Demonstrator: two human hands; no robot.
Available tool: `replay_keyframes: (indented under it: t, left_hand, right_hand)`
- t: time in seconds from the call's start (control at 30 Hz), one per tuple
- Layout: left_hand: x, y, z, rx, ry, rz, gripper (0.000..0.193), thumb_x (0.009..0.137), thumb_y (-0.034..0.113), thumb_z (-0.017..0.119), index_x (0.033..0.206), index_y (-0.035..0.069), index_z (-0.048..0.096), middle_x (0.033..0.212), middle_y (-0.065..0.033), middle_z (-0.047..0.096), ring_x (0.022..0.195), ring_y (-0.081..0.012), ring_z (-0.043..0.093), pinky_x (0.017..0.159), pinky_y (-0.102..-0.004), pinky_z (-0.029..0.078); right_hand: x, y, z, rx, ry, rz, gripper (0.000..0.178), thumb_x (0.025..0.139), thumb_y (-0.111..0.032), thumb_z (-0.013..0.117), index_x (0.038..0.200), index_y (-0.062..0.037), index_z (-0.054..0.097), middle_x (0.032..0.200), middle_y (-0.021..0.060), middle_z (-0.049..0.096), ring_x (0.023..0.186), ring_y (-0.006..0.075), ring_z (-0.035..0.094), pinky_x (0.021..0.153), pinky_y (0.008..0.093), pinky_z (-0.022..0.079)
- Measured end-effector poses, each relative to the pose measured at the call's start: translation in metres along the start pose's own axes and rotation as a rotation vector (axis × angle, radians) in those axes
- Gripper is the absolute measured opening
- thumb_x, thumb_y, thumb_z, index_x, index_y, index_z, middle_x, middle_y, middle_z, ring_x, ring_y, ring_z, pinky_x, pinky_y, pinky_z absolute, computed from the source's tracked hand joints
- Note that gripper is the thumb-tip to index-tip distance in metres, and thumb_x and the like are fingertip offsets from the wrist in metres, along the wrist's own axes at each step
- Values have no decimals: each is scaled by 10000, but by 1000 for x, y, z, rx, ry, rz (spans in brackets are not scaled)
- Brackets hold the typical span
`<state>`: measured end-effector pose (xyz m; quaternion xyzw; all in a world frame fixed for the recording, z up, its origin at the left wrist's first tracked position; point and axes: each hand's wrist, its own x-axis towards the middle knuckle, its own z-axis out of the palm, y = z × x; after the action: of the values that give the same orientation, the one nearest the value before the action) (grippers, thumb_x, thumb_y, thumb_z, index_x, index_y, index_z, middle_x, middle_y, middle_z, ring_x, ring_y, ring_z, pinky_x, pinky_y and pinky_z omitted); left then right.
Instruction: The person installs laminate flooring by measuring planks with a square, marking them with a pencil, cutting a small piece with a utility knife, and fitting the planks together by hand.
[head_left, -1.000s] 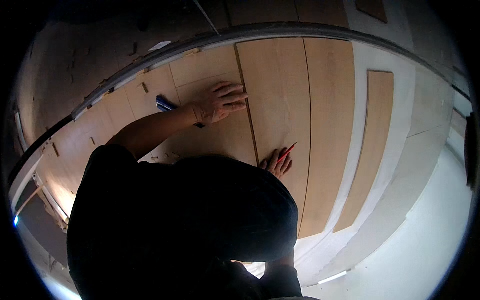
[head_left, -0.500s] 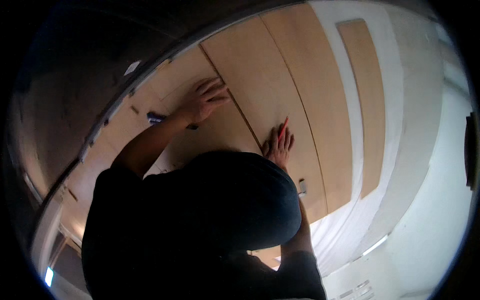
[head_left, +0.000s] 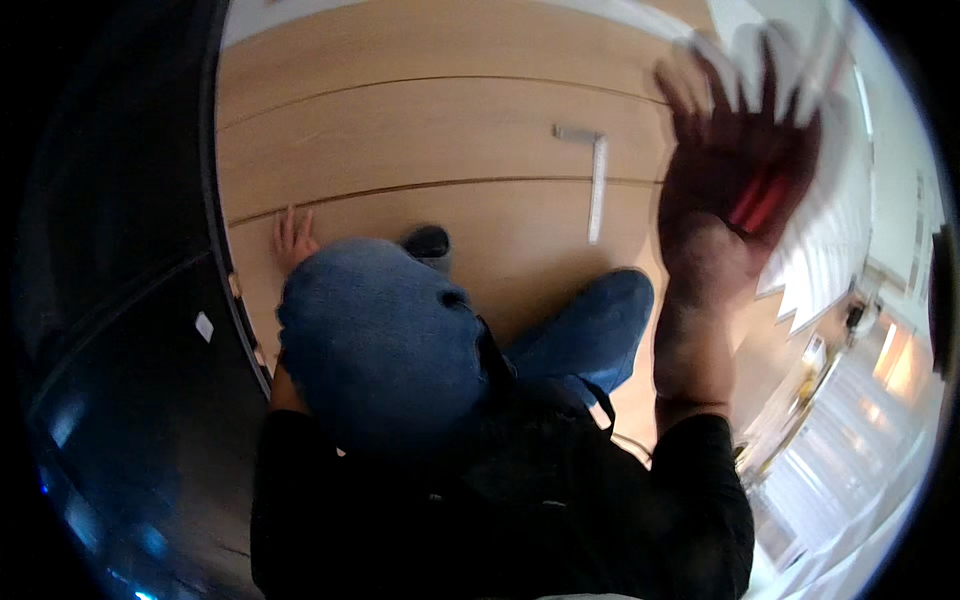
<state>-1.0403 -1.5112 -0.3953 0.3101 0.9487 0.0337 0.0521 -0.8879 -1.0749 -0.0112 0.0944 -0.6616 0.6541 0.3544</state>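
Left hand (head_left: 293,240) by one seam (head_left: 500,180); right hand (head_left: 740,185) holding one pencil (head_left: 758,204).

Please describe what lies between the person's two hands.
In the head view: wooden planks, a dark-covered foot nearer the left hand, and an L-shaped carpenter's square nearer the right hand.

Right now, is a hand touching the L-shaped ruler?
No, the L-shaped ruler lies clear of the left hand and right hand.

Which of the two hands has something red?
The right hand, spread and blurred, with a red pencil-like object across it; the left hand, partly hidden behind a knee, shows none.
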Motion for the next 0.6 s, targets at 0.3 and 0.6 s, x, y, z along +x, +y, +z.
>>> replay_keyframes:
  t: [0.3, 0.6]
  left_hand:
    - [69, 105, -68, 55, -107, 246, 545, 955, 125, 575, 1482, 237, 495, 1569, -165, 379, 1437, -407, 340, 1155, -542, 330]
    - [128, 165, -36, 319, -254, 346, 552, 974, 143, 567, 1507, 238, 459, 1580, -186, 353, 1422, -423, 353, 1150, -537, 339]
  right_hand:
    - [15, -319, -36, -391, -257, -326, 853, 915, -174, 695, 1591, -70, 185, 1600, 191, 324, 1433, 344, 395, 1183, 489, 331]
    - [-171, -376, -64, -675, 72, -95, 817, 943, -261, 668, 1581, -49, 203, 1600, 199, 320, 1452, 344, 366, 1181, 472, 335]
